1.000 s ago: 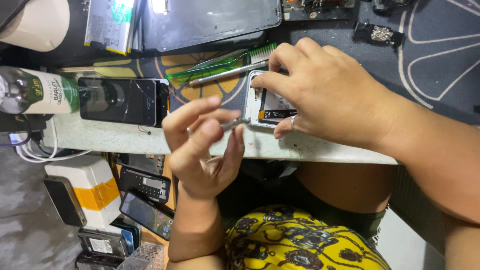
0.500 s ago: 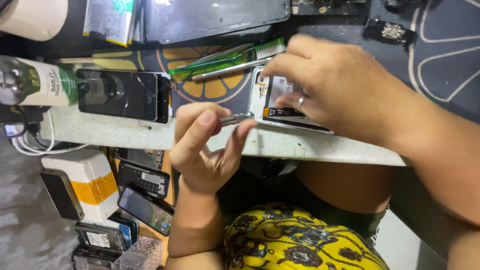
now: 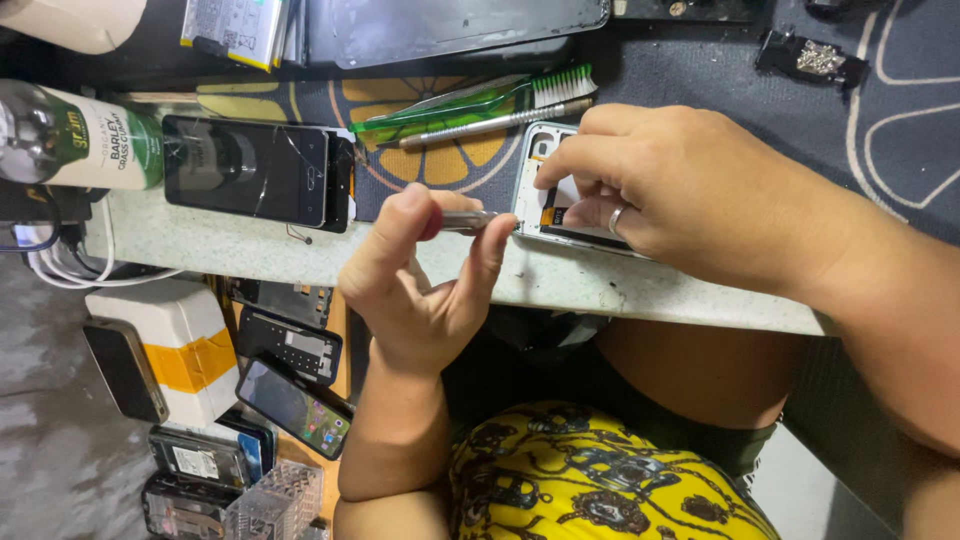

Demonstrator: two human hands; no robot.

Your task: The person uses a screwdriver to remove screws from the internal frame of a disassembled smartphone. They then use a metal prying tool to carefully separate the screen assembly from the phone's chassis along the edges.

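My left hand [image 3: 415,290] rises from below the counter edge, thumb and fingers pinched on a small screwdriver [image 3: 468,219] with a metal shaft. Its tip points right and meets the left edge of an opened white phone [image 3: 537,185] lying on the pale stone counter [image 3: 250,255]. My right hand [image 3: 690,195], with a ring on one finger, comes in from the right and covers most of that phone, pressing and gripping it with fingertips and thumb. The phone's inside is largely hidden.
A cracked black phone [image 3: 250,170] lies left of my hands beside a green-labelled bottle [image 3: 85,135]. A green toothbrush [image 3: 470,100] and a metal tool [image 3: 500,122] rest on the patterned mat. Phones and a white box [image 3: 175,350] sit on the floor at lower left.
My left hand has risen and turned, bringing the screwdriver tip against the white phone's edge. My right hand has shifted slightly over the phone, keeping hold of it.
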